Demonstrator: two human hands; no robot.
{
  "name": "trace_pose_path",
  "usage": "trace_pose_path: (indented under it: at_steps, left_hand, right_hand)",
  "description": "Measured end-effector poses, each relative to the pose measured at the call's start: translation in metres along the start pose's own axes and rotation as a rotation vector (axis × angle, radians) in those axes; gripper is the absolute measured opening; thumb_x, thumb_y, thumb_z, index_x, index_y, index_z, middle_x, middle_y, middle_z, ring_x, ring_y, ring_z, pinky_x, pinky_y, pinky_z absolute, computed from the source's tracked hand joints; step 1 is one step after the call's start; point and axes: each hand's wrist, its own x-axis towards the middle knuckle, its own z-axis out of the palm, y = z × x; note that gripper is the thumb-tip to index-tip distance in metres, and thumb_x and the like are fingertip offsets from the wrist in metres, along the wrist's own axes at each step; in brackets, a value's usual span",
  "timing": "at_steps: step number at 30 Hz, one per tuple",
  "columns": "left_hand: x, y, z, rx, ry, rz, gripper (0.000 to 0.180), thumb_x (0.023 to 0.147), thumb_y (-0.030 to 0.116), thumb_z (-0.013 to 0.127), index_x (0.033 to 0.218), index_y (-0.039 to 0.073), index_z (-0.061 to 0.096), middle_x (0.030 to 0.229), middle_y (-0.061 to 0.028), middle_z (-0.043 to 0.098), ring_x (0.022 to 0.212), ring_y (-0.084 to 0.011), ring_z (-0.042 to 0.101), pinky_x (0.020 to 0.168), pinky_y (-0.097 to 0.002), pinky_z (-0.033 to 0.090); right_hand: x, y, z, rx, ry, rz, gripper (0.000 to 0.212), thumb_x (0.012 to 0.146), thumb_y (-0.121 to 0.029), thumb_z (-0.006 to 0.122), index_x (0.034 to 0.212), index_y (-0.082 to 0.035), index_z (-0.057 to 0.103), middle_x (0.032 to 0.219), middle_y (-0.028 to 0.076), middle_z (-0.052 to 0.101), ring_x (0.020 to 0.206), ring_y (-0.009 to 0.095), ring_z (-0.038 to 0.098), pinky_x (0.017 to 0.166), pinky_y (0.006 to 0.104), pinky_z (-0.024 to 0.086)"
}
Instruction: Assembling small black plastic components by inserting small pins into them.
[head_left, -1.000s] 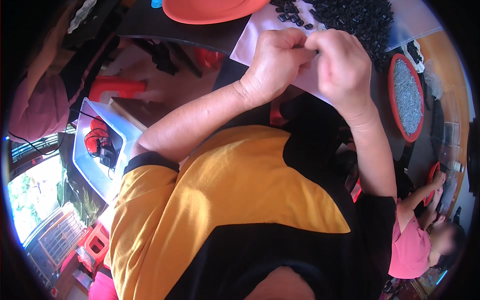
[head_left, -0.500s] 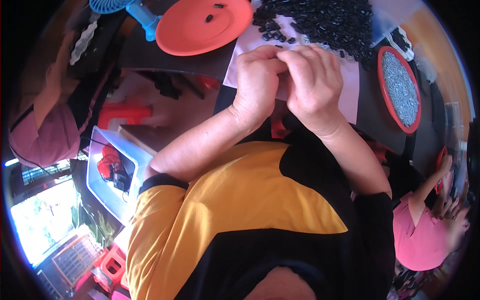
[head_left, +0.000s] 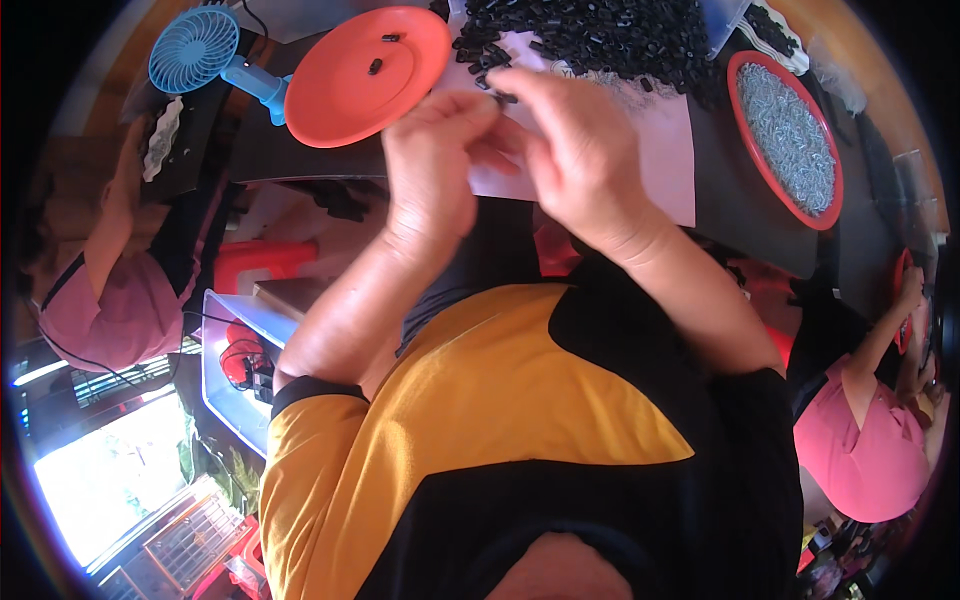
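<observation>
My left hand (head_left: 435, 150) is closed in a pinch above the near edge of the pink sheet (head_left: 665, 160). A small black plastic piece (head_left: 506, 98) shows at its fingertips. My right hand (head_left: 588, 155) is just to the right, its index finger stretched out over that piece and its thumb apart from it. Nothing shows in the right hand; its other fingers are partly hidden. Beyond both hands lies a heap of small black plastic pieces (head_left: 600, 40) on the sheet. Two black pieces (head_left: 376, 67) rest in a red plate (head_left: 340, 105) at the left.
A red tray (head_left: 742, 95) full of small silvery metal parts (head_left: 790, 135) stands at the right. Thin metal bits (head_left: 625, 88) lie near the heap. A blue fan (head_left: 195, 48) is at far left. Co-workers in pink sit at left (head_left: 120, 310) and right (head_left: 865, 450).
Both hands have moved left in the picture and drawn apart; the right index finger has straightened. The whole view has shifted, with the plate and fan showing more fully.
</observation>
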Motion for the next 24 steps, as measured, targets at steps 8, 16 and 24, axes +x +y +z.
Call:
trace_pose_path:
  at_steps: [8,16,24]
  left_hand:
    - [0.071,0.033,-0.061,0.755,0.139,0.451,0.012,0.082,0.005,0.071,0.091,-0.003,0.072,0.078,-0.0076,0.070,0.069,-0.0134,0.066,0.060,-0.0281,0.052]
    - [0.052,0.005,-0.013,1.009,-0.148,0.932,0.010,0.074,0.002,0.072,0.084,0.005,0.071,0.079,-0.0110,0.064,0.075,-0.0297,0.063,0.068,-0.0381,0.052]
    - [0.048,-0.040,0.037,1.208,-0.372,1.026,0.017,0.074,0.012,0.074,0.091,0.009,0.070,0.085,-0.0080,0.060,0.084,-0.0294,0.062,0.070,-0.0415,0.053]
  right_hand:
    - [-0.014,0.075,-0.043,-0.675,-0.272,0.104,0.016,0.076,-0.008,0.065,0.090,-0.012,0.069,0.088,0.005,0.064,0.085,0.027,0.064,0.075,0.0417,0.050]
    - [-0.013,0.074,-0.049,-0.510,-0.163,0.121,0.017,0.077,-0.005,0.067,0.090,-0.015,0.070,0.085,0.002,0.063,0.086,0.024,0.064,0.074,0.0393,0.049]
    - [-0.019,0.067,-0.049,-0.325,-0.118,0.172,0.014,0.078,-0.003,0.065,0.088,-0.012,0.069,0.084,0.001,0.066,0.081,0.024,0.066,0.071,0.0383,0.052]
